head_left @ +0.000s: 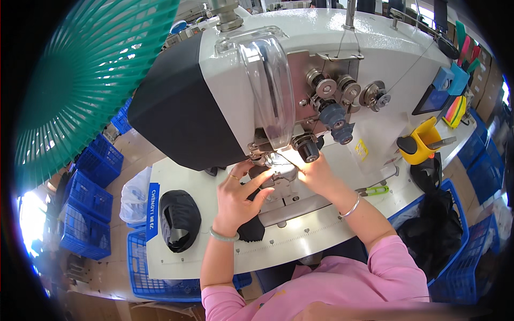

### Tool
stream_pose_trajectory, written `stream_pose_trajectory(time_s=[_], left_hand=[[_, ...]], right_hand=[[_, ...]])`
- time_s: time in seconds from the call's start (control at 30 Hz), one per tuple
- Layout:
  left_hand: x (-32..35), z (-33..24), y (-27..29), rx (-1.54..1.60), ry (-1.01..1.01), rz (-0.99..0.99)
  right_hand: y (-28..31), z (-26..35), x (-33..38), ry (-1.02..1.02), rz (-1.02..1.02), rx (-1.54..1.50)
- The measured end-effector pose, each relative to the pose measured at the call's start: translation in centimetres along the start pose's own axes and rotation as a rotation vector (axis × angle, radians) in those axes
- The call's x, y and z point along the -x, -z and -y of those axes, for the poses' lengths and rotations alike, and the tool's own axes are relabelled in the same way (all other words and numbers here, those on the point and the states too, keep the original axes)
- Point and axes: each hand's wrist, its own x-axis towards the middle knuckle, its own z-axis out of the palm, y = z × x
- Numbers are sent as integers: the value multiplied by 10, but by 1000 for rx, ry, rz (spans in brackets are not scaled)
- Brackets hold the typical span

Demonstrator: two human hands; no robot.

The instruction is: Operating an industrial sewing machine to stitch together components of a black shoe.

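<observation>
1. two hands work under the head of a big white sewing machine [300, 69], which serves as the landmark for all that follows.
2. the left hand [242, 195] lies just in front of the needle area, fingers spread and pressing flat on a piece of black fabric [250, 229] that trails back toward the person; it wears a ring and a pale green bangle.
3. the right hand [317, 174] sits right of the needle area, under the machine's bright lamp glare; its fingers seem to pin the work down, but i cannot tell whether they pinch anything.
4. the fabric looks light, soft and floppy, likely to bunch or slide; in my judgement it is best held flat with fingertips on both sides of the needle, well clear of it.
5. room is tight at the needle: the machine head hangs low above the hands, and knobs jut out just above the right hand.
6. left of the machine on the white bench [176, 257] rests a black shoe upper [179, 219]; open bench lies in front of it.
7. right of the machine lie green-handled snips [375, 190] and a yellow holder [420, 142].
8. blue crates [88, 198] stand on the floor beyond the bench's left edge, and a green fan guard [85, 80] looms above them.
</observation>
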Motion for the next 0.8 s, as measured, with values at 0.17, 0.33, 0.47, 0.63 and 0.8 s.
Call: stream_pose_trajectory(time_s=[0.17,0.33,0.47,0.63,0.8], left_hand=[[7,35,1,110,271,-88],[-7,92,-42,483,544,-222],[-2,129,-72,-22,271,-322],[-4,139,16,4,409,-574],[-31,-9,85,-814,227,-260]], right_hand=[[1,-5,4,51,-28,88],[2,-10,-6,-29,40,341],[-1,-18,-24,-88,-110,380],[19,11,-15,-249,205,377],[50,55,-18,-39,300,184]])
